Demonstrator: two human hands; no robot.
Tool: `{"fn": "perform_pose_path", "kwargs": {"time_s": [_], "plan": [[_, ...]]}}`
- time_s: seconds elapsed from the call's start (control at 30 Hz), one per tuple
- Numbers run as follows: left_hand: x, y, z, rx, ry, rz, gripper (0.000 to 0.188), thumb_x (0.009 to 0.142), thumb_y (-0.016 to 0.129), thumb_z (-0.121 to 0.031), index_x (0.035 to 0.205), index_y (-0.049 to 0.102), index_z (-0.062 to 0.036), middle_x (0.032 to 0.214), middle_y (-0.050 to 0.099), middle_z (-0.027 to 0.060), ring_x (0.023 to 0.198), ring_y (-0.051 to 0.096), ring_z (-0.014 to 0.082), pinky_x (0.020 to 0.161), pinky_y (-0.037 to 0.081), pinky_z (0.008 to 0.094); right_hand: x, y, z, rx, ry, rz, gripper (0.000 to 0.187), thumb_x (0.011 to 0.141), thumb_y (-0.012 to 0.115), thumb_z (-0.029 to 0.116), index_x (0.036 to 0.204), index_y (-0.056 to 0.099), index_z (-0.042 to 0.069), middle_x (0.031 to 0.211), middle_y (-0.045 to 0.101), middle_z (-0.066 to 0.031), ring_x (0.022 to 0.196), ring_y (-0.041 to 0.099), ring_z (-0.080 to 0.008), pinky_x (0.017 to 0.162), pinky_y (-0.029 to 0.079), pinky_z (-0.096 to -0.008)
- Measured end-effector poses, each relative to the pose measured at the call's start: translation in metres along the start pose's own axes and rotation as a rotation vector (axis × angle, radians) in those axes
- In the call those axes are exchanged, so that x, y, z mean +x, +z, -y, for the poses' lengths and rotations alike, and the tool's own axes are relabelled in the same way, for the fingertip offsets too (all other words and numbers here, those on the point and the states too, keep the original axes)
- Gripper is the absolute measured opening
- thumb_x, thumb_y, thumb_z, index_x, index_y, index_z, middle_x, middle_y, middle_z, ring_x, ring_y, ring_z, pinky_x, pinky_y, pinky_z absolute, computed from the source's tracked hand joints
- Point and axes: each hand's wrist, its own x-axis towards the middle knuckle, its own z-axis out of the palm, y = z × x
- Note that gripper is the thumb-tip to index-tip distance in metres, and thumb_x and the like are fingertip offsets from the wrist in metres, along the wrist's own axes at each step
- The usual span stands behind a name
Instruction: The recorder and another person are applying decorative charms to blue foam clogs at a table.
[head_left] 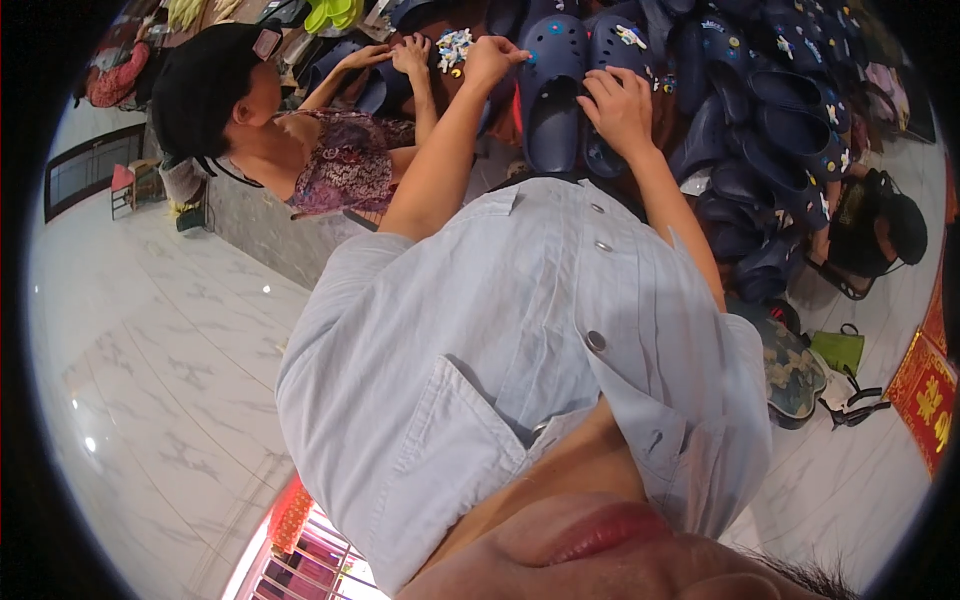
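A dark blue clog (553, 105) with round holes lies toe away in front of me, with a small blue charm near its toe. At its left edge my left hand (490, 62) is closed in a pinch; whatever is between the fingertips is too small to make out. Just right of it is a second dark blue clog (612, 42), with white and coloured charms on its upper. My right hand (620, 112) lies over this clog, fingers apart and holding nothing. Beside my left hand is a pile of small white, blue and yellow charms (455, 48).
At left sits a person in a black cap (215, 95), whose hands (400, 58) are by other dark clogs. Many dark blue clogs (785, 130) are heaped at right, near another person in black (885, 225). A lime green object (332, 14) lies at the back.
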Motion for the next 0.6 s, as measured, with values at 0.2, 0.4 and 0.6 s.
{"fn": "perform_pose_path", "kwargs": {"time_s": [0.2, 0.4, 0.6], "plan": [[-0.008, 0.007, 0.008, -0.012, 0.002, -0.063, 0.035, 0.068, 0.078, -0.042, 0.076, 0.072, -0.0091, 0.068, 0.067, 0.0088, 0.066, 0.066, 0.0219, 0.063, 0.050, 0.0357, 0.000, -0.005, 0.004, -0.026, -0.003, 0.003, 0.026, 0.075, 0.069, 0.028, 0.096, 0.063, 0.014, 0.106, 0.061, 0.0039, 0.108, 0.050, -0.0191, 0.092, 0.037, -0.0372], [-0.044, 0.008, -0.012, -0.069, 0.087, -0.265, 0.027, 0.076, 0.071, -0.033, 0.085, 0.070, -0.0077, 0.073, 0.068, 0.0093, 0.069, 0.067, 0.0244, 0.065, 0.051, 0.0357, -0.001, -0.012, -0.005, 0.183, 0.022, -0.013, 0.028, 0.078, 0.068, 0.021, 0.103, 0.064, 0.010, 0.108, 0.062, -0.0012, 0.105, 0.054, -0.0219, 0.091, 0.040, -0.0383], [-0.093, -0.015, -0.025, -0.208, 0.189, -0.284, 0.017, 0.084, 0.062, -0.012, 0.098, 0.067, -0.0029, 0.088, 0.069, 0.0103, 0.082, 0.067, 0.0157, 0.075, 0.050, 0.0279, -0.024, -0.043, -0.026, 0.472, 0.325, -0.287, 0.017, 0.084, 0.063, 0.006, 0.101, 0.066, 0.005, 0.102, 0.065, -0.0099, 0.098, 0.061, -0.0226, 0.084, 0.047, -0.0311]]}}
